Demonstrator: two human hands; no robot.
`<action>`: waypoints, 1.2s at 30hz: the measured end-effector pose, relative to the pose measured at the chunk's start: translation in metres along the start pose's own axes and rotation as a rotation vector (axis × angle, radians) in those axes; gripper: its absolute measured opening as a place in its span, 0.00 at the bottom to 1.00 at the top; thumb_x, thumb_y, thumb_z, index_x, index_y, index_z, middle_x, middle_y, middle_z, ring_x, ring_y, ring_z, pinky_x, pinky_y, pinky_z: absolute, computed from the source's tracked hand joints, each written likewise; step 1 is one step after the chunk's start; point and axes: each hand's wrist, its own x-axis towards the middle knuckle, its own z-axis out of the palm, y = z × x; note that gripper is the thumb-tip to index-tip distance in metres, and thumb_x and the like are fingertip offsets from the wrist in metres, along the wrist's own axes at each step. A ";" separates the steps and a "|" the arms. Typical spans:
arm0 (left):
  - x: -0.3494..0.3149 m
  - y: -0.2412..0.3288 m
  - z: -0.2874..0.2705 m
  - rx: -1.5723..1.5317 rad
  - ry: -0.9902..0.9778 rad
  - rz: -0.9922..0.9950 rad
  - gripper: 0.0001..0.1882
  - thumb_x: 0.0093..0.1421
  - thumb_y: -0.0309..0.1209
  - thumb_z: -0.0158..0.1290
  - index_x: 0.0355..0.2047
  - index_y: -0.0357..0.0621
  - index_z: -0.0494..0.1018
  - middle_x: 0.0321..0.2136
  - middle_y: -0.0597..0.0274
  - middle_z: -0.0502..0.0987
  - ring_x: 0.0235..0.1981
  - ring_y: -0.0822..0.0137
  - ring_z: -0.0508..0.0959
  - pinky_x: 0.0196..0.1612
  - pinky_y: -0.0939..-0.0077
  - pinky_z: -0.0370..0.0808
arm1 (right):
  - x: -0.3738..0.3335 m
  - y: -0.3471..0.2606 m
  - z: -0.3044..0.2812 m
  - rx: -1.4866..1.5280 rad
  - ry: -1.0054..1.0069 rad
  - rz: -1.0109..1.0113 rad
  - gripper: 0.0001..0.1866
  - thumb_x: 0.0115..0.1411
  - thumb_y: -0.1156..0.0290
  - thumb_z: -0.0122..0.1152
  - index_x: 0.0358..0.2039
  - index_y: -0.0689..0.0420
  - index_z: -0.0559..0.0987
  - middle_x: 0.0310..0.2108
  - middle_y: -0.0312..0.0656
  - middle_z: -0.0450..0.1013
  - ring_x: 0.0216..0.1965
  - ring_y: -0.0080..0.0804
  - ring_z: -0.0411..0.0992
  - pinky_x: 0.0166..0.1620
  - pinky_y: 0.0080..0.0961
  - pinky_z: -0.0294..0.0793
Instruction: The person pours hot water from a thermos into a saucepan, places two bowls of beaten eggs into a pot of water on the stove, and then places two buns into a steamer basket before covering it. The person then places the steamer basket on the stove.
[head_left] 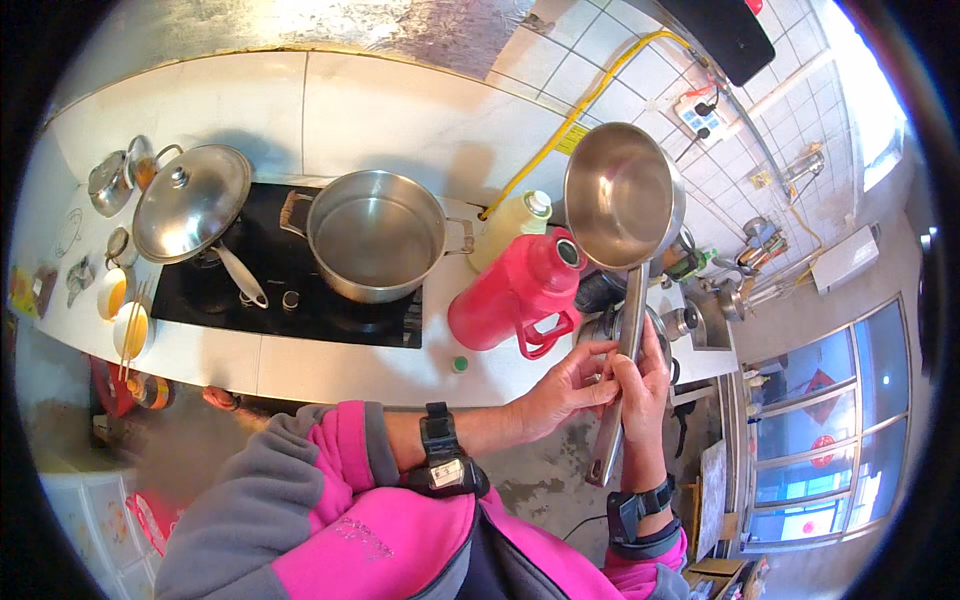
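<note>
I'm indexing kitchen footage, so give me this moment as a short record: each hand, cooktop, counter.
Right hand: holds saucepan by its handle
Left hand: at the handle; grip unclear
Cooktop: open pot, covered pan
Counter: red flask, green cap, bowl with chopsticks across it

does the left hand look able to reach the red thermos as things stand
Probably yes: the red thermos stands close to the left hand, with nothing visible between them, though that hand is also at the saucepan handle, which the right hand grips.
</note>
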 end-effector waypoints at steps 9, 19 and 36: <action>-0.040 0.037 -0.042 0.104 0.270 0.130 0.26 0.59 0.28 0.51 0.56 0.50 0.55 0.39 0.68 0.68 0.39 0.74 0.70 0.40 0.75 0.70 | 0.032 0.038 0.066 0.222 -0.200 0.086 0.33 0.54 0.80 0.48 0.62 0.60 0.55 0.31 0.36 0.68 0.26 0.19 0.68 0.27 0.14 0.67; -0.076 0.043 -0.131 -0.076 0.596 0.226 0.22 0.61 0.32 0.48 0.55 0.51 0.60 0.33 0.72 0.68 0.33 0.77 0.69 0.37 0.80 0.67 | 0.074 0.131 0.146 0.200 -0.371 0.149 0.20 0.52 0.80 0.47 0.48 0.61 0.68 0.25 0.34 0.68 0.22 0.17 0.64 0.23 0.14 0.64; -0.104 0.047 -0.216 -0.132 0.609 0.204 0.16 0.61 0.31 0.46 0.49 0.44 0.65 0.42 0.67 0.72 0.45 0.70 0.71 0.50 0.73 0.64 | 0.095 0.202 0.206 -0.197 -0.225 0.054 0.14 0.50 0.78 0.49 0.40 0.60 0.70 0.19 0.36 0.67 0.18 0.22 0.65 0.21 0.21 0.64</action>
